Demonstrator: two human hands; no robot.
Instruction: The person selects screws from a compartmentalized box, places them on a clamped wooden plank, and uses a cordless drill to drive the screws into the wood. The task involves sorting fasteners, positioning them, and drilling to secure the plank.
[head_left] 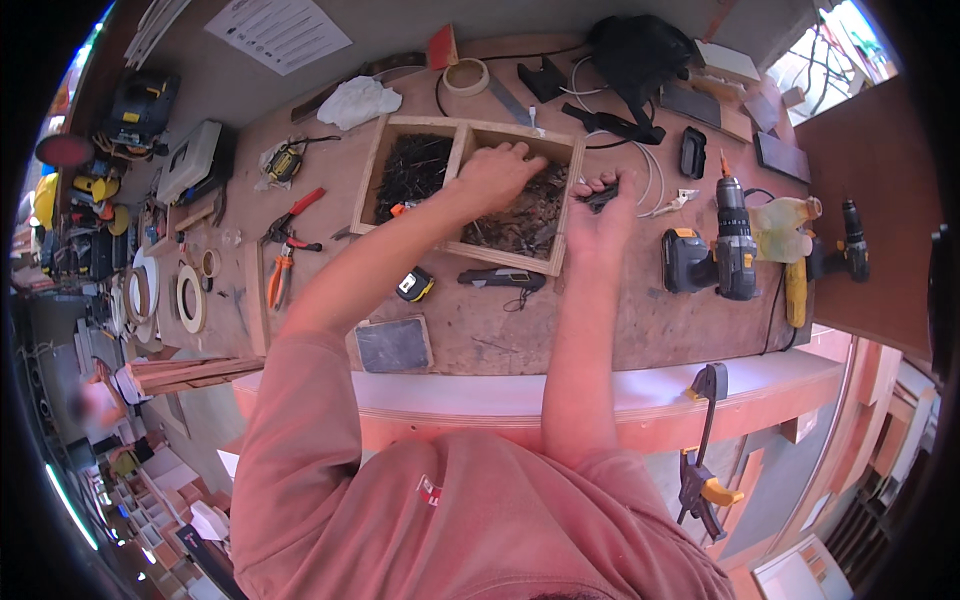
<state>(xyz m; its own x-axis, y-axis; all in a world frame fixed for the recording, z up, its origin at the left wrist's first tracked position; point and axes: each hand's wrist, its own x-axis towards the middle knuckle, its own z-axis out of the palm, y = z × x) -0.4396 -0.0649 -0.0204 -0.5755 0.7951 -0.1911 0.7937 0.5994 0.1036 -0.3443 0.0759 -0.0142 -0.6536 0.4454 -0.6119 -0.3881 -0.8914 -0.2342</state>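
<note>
- Holding a small bunch of dark, screw-like pieces [600, 198] in the right hand [608, 222], palm up and fingers curled over, just beside the right wall of an open wooden box [505, 261]; probably cupped this way to stop loose pieces spilling.
- Lowered over the right compartment, the left hand [498, 172], fingers bent and spread downward; fingertips partly hidden; cannot tell any pinched piece from the brown mixed bits [520, 222] below.
- Set on the workbench [480, 335] in front of the body, the same box, close to both hands; split by a divider [461, 150], seemingly to separate the brown bits from a dense heap of black screws [410, 168] on the left.
- Nearer the body, a yellow-and-black tape measure [414, 285] and a dark knife-like tool [500, 278]; farther left, red-handled pliers [303, 205] and orange-handled pliers [281, 278]; likely laid loose for easy reach.
- Well to the right, a cordless drill [737, 245] on its side, bit pointing away from the body, probably for stability.
- Fixed at the bench's front edge, hanging downward, a bar clamp [698, 480]; perhaps parked there out of the way.
</note>
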